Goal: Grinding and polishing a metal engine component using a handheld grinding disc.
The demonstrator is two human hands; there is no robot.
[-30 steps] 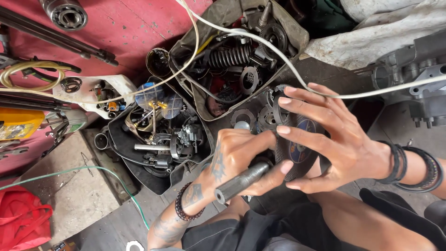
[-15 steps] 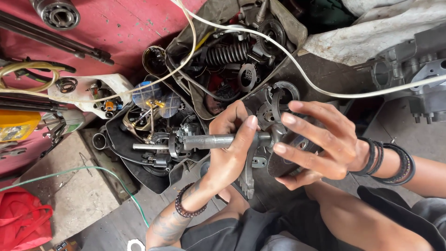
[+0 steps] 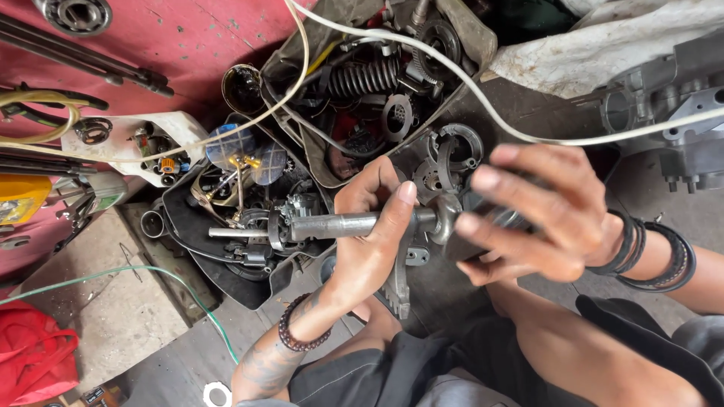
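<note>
A steel shaft (image 3: 332, 224), cylindrical, dull grey with a smooth worn sheen, is gripped by the left hand (image 3: 369, 241); the fingers are curled around it, thumb laid over the top. The shaft is held level at mid-frame, above the lap, its thin end pointed left over the parts tray. A stepped collar is seen near the thin end.

At the shaft's right end a rounded cast-metal piece (image 3: 445, 218) is attached, and a dark, greasy housing part (image 3: 490, 218) is grasped by the right hand (image 3: 543, 218). Its fingers are spread and bent over the part; motion blur is present, so the part's exact shape cannot be told. A flat grey metal arm (image 3: 397, 286) is seen hanging down below the left palm.

A beaded bracelet (image 3: 290, 335) is worn on the left wrist, several dark rubber-like bands (image 3: 641, 249) on the right.

Behind the hands, a black plastic tray (image 3: 226, 279) is filled with oily small parts, brass fittings and wires. A worn cloth bag (image 3: 467, 30) is packed with a black coil spring (image 3: 366, 75), toothed gears and rings. A white cable (image 3: 528, 136) is draped across the scene. A grey cast engine casing (image 3: 679, 113) is set at the right. A red metal surface (image 3: 188, 38) with a bearing (image 3: 75, 13) lies at upper left, a red bag (image 3: 34, 354) on the concrete floor at lower left.
</note>
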